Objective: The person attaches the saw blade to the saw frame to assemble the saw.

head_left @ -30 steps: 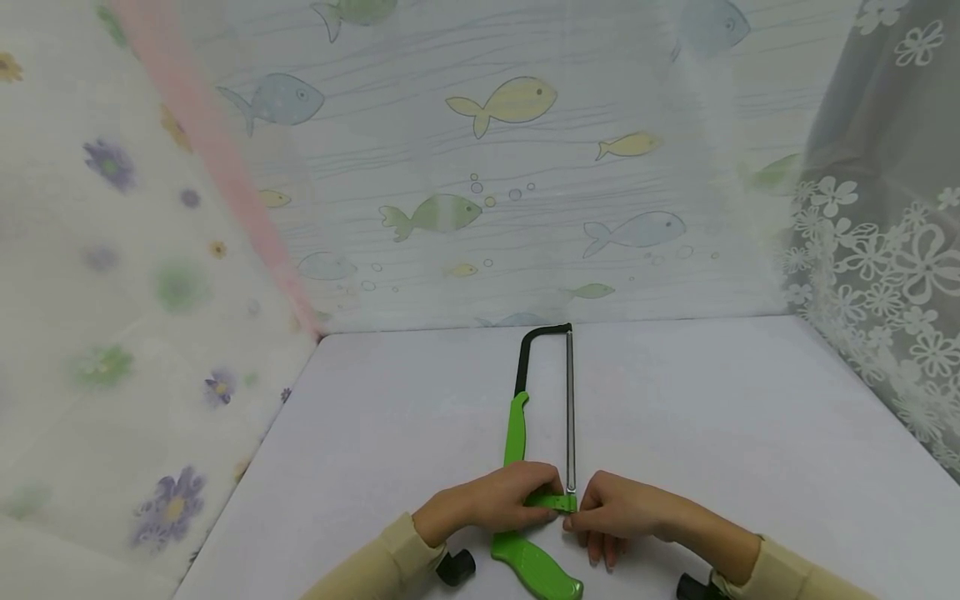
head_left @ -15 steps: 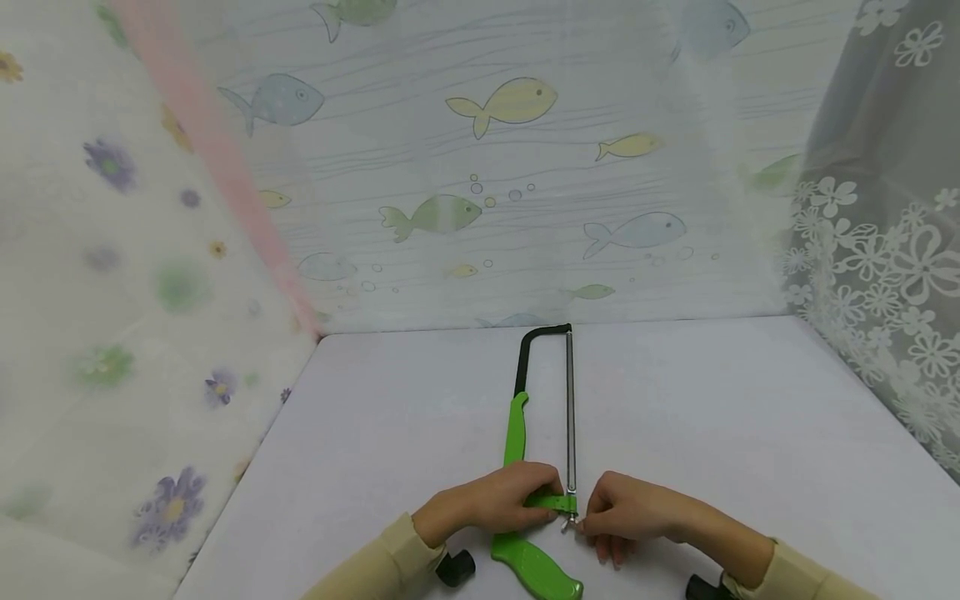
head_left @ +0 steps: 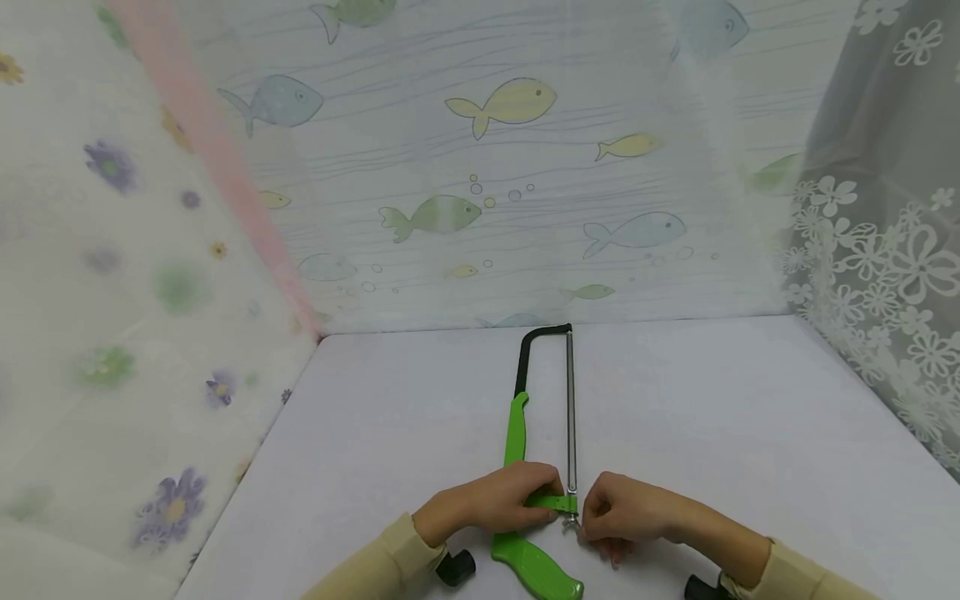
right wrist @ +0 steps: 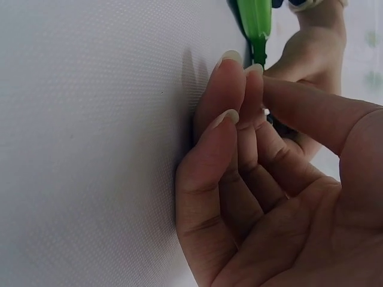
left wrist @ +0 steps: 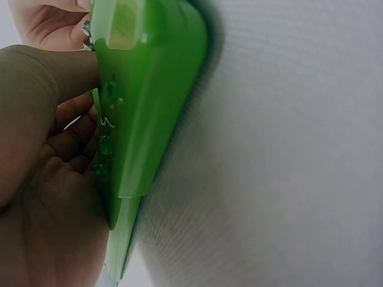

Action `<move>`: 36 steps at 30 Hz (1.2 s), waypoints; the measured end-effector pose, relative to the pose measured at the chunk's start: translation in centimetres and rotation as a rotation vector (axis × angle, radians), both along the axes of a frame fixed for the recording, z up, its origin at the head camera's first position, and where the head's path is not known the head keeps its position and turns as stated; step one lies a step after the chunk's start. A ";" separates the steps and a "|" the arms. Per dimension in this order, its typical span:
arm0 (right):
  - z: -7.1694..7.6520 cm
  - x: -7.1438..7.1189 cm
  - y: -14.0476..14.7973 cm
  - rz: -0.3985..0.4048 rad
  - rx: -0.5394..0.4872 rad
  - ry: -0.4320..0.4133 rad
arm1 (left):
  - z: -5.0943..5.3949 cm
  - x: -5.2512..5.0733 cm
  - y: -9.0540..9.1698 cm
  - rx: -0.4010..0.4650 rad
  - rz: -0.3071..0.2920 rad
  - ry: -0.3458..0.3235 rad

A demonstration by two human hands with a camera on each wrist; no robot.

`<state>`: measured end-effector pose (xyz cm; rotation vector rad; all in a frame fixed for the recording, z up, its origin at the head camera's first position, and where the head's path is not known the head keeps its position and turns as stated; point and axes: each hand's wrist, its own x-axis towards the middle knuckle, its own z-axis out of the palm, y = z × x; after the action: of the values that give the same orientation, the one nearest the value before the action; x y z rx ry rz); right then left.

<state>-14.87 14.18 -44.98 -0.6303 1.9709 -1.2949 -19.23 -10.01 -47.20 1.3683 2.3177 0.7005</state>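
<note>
A hacksaw (head_left: 515, 429) with a green handle and a black front frame lies on the white table, its blade (head_left: 571, 408) on the right side. My left hand (head_left: 502, 498) grips the green frame above the handle, thumb and fingers near the short green arm at the blade's near end. In the left wrist view the green body (left wrist: 155, 95) runs past the thumb. Just below that arm sits a small metal wing nut (head_left: 570, 525). My right hand (head_left: 633, 508) has curled fingers, thumb and index at the wing nut, which they partly hide in the right wrist view.
The white table (head_left: 735, 417) extends around the saw. Behind it hangs a curtain (head_left: 525, 167) printed with fish, with a floral sheet (head_left: 112, 292) at left and lace (head_left: 900, 275) at right. A black wrist device (head_left: 456, 568) sits under the left cuff.
My right hand has drawn slightly right, and its fingers have shifted about the wing nut, which now shows below the green arm. The left hand and the hacksaw stay in place.
</note>
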 end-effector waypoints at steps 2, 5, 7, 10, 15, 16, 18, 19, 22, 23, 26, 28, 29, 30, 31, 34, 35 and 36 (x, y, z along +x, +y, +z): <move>0.0 0.0 -0.1 0.001 0.008 -0.003 | 0.0 0.0 0.0 0.002 -0.002 0.001; -0.1 0.0 -0.2 0.006 0.024 -0.004 | 0.0 0.0 0.0 0.003 -0.002 -0.004; -0.1 0.0 -0.3 0.011 0.031 -0.004 | 0.0 0.0 0.0 0.002 -0.001 -0.008; 0.0 0.0 -0.4 0.013 0.032 -0.011 | 0.0 0.0 0.1 0.002 0.000 -0.017; 0.1 0.1 -0.6 0.003 0.031 -0.014 | 0.1 0.0 0.1 0.003 -0.001 -0.026; 0.1 0.1 -0.6 -0.002 0.034 -0.013 | 0.1 0.0 0.0 0.003 -0.001 -0.026; 0.1 0.1 -0.7 -0.014 0.041 -0.011 | 0.1 0.0 0.0 0.003 -0.001 -0.024; 0.1 0.1 -0.7 -0.019 0.046 -0.010 | 0.1 0.1 0.0 0.002 0.000 -0.024; 0.1 0.1 -0.8 -0.031 0.056 -0.005 | 0.1 0.1 0.0 0.001 0.001 -0.023; 0.1 0.1 -0.9 -0.035 0.058 -0.003 | 0.1 0.1 0.0 0.001 0.001 -0.022; 0.0 0.1 -1.0 -0.042 0.063 0.003 | 0.1 0.1 0.0 0.001 0.001 -0.021; -0.1 0.0 -1.0 -0.045 0.066 0.004 | 0.0 0.1 0.0 0.002 0.001 -0.021; -0.1 0.0 -1.1 -0.045 0.066 0.004 | 0.0 0.1 0.0 0.003 0.001 -0.021; -0.1 0.0 -1.1 -0.046 0.068 0.004 | 0.0 0.1 0.0 0.003 0.001 -0.021; -0.2 0.0 -1.1 -0.047 0.069 0.004 | 0.0 0.1 0.0 0.003 0.002 -0.021; -0.2 -0.1 -1.2 -0.050 0.074 0.002 | 0.1 0.1 0.0 0.002 0.004 -0.019; -0.2 -0.1 -1.2 -0.051 0.076 0.001 | 0.1 0.0 0.0 0.002 0.005 -0.017; -0.2 -0.2 -1.2 -0.053 0.078 0.000 | 0.2 0.0 0.0 0.002 0.005 -0.016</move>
<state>-15.02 13.02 -45.17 -0.5436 2.0397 -1.2420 -19.19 -10.03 -47.04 1.3536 2.3095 0.7122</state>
